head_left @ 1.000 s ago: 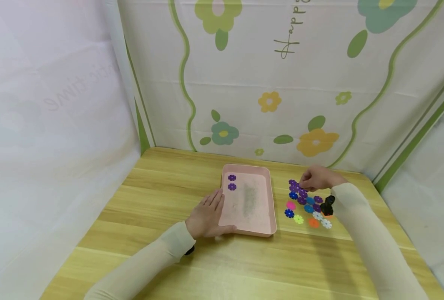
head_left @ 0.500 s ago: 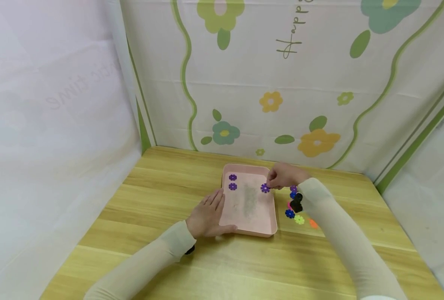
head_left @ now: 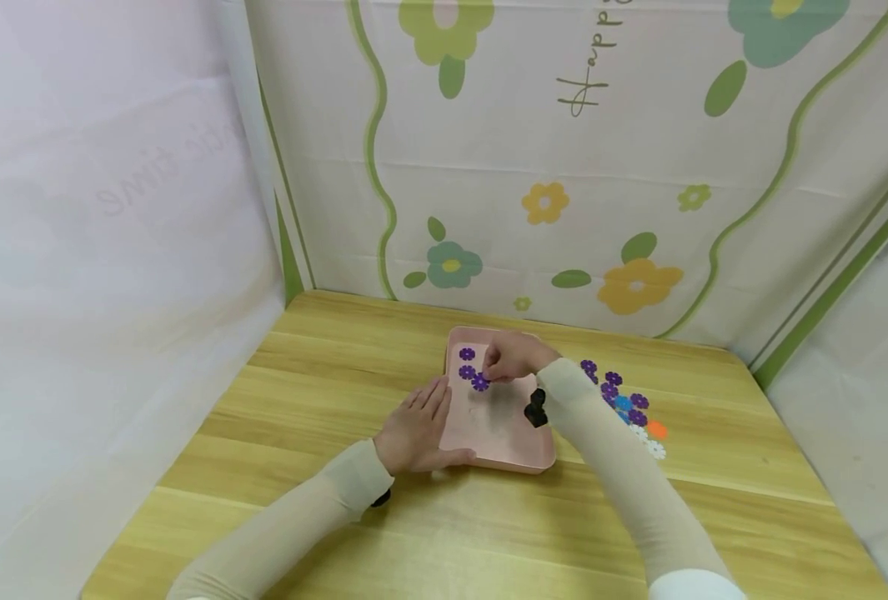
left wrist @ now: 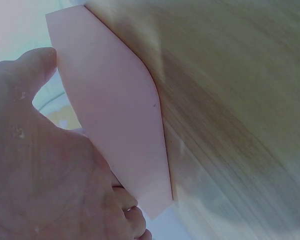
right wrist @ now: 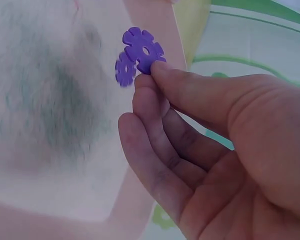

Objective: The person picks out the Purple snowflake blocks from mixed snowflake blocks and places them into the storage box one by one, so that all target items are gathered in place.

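A pink tray [head_left: 537, 457] lies on the wooden table. Two purple flower discs [head_left: 467, 354] [head_left: 467, 372] sit at its far left corner. My right hand [head_left: 511, 357] is over the tray and pinches a third purple flower disc [head_left: 480, 382] [right wrist: 142, 50] between thumb and fingertips, just right of those two. Another purple disc [right wrist: 124, 69] shows behind it in the right wrist view. My left hand [head_left: 415, 433] rests with straight fingers against the tray's left edge [left wrist: 115, 115], thumb along its near side.
A pile of coloured flower discs [head_left: 624, 404] lies on the table right of the tray, purple, blue, orange and white among them. Flowered cloth walls stand at the back and sides. A black wrist camera [head_left: 536, 408] sits on my right forearm.
My right hand picked a purple disc from the pile, carried it left across the tray, and now holds it near the two discs at the far left corner. The left hand stayed put.
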The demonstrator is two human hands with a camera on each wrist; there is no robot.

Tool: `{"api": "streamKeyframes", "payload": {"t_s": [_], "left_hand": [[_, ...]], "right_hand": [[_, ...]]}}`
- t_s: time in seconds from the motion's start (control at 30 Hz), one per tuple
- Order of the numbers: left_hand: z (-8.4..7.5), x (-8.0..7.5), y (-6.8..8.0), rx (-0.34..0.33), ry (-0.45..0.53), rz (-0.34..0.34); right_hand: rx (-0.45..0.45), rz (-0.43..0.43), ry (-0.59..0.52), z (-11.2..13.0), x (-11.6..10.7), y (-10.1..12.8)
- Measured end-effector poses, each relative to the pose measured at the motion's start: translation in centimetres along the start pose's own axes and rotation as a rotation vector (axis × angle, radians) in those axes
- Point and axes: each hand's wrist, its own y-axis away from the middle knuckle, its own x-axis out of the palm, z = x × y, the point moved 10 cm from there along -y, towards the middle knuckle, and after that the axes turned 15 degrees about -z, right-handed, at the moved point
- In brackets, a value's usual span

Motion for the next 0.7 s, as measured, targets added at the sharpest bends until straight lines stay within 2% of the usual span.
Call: {"api": "streamKeyframes", "payload": {"t_s": [0.17, 0.47, 0.7], "left_hand": [[0.0, 0.0, 0.0, 0.007, -0.02, -0.002], [0.0, 0.0, -0.1, 0.005, -0.007, -0.013], [-0.1, 0.1, 0.0, 0.01, -0.025, -0.011]], "right_hand": [[-0.017, 0.001, 0.017, 0.5, 1.3, -0.8], [0.045, -0.018, -0.112, -0.3, 3.3, -1.1], [0.085, -0.041, -0.146, -0.9, 4.0, -1.0]]}}
